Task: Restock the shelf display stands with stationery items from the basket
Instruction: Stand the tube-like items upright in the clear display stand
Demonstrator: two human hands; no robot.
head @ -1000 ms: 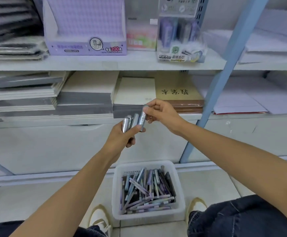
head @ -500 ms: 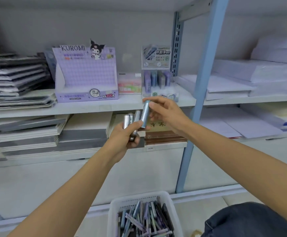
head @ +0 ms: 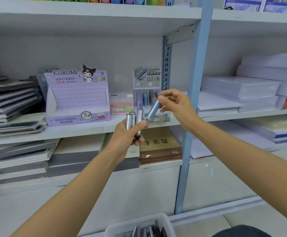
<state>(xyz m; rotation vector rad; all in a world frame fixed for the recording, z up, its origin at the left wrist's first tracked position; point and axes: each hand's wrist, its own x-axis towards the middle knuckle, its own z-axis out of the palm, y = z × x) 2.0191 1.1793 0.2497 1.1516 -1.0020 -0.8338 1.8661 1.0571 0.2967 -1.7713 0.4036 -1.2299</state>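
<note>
Since 1 second ago the right hand (head: 177,106) has drawn 1 blue-grey tube (head: 153,109) up and clear of the bundle of tubes (head: 133,119) and carried it toward the clear display stand (head: 147,79), which sits at about 11 o'clock from that hand. The view has also tilted up, so the basket (head: 139,223) is now cut off at 6 o'clock. Thumb and fingers of the right hand pinch the tube near its top end, and it hangs tilted with its low end pointing to 7 o'clock. The left hand (head: 127,137) has its fingers curled round the bundle, held upright in front of the shelf (head: 88,130). With so high a pinch, the tube may well swing or slip as it goes in. It could also knock over the tubes already standing in the stand. The left hand's bundle might slide if that grip slackens. At 10 o'clock from the left hand stands the purple Kuromi box (head: 77,100). Hand and tube hide the stand's lower slots, so free room there cannot be judged. At least 3 caps show in the bundle, but the full count is hidden.
</note>
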